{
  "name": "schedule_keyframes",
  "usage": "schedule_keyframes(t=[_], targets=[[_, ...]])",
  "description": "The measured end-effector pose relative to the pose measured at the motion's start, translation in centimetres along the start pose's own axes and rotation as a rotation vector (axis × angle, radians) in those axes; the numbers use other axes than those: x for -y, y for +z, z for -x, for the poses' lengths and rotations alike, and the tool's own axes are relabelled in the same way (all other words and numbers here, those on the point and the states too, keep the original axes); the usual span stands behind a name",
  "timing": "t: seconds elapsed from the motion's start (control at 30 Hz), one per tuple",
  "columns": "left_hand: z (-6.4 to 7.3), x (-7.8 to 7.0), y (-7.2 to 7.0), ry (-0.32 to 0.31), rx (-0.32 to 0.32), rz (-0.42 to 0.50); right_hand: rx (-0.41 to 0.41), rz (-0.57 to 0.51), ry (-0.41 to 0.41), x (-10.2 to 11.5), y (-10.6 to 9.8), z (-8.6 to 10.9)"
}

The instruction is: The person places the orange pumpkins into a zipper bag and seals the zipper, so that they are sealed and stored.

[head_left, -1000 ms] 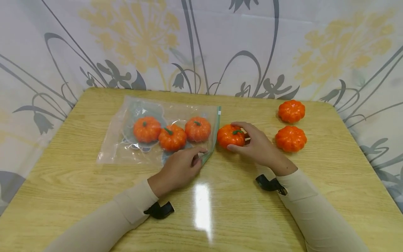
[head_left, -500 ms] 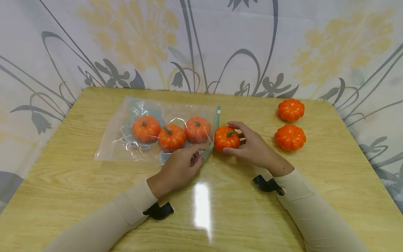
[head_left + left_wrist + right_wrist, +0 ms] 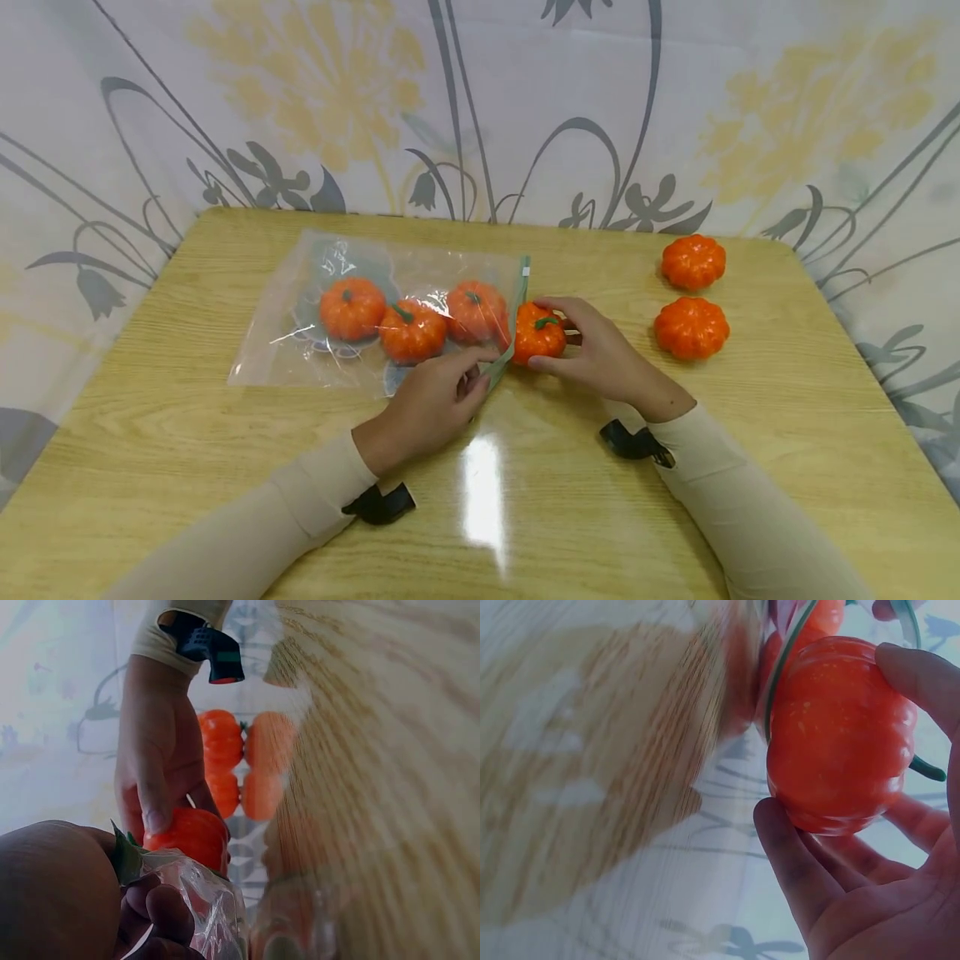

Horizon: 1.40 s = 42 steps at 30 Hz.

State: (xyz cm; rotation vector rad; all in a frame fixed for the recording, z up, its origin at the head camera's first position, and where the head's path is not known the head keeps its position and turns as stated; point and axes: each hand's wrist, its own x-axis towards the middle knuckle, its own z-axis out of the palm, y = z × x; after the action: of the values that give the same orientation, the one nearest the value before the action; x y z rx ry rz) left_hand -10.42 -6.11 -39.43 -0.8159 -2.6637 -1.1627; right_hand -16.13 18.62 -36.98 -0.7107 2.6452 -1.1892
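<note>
Clear zip bag (image 3: 258,362) lay left on the bench (image 3: 562,517), three toy pumpkins (image 3: 352,308) inside. Left hand (image 3: 431,400) had its fingers pinched on the near end of the green zip edge (image 3: 523,287); best kept taut and raised. Fourth pumpkin (image 3: 538,337) sat at the mouth, left side seemingly just inside, right hand (image 3: 603,354) fingers clamped round it. Low, straight leftward push looked right; snagging the lip was the risk. Two loose pumpkins (image 3: 692,328) waited far right.
</note>
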Motion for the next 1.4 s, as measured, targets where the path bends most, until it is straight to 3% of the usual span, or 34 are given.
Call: schedule_keyframes(t=[0.27, 0.93, 1.4], targets=[[0.06, -0.16, 0.03, 0.007, 0.027, 0.009, 0.023, -0.02, 0.043, -0.11, 0.33, 0.0], [0.03, -0.5, 0.14, 0.035, 0.01, 0.054, 0.014, -0.064, 0.019, -0.02, 0.69, 0.01], [-0.02, -0.49, 0.1, 0.066, 0.015, 0.056, 0.018, -0.035, 0.003, 0.1, 0.88, -0.02]])
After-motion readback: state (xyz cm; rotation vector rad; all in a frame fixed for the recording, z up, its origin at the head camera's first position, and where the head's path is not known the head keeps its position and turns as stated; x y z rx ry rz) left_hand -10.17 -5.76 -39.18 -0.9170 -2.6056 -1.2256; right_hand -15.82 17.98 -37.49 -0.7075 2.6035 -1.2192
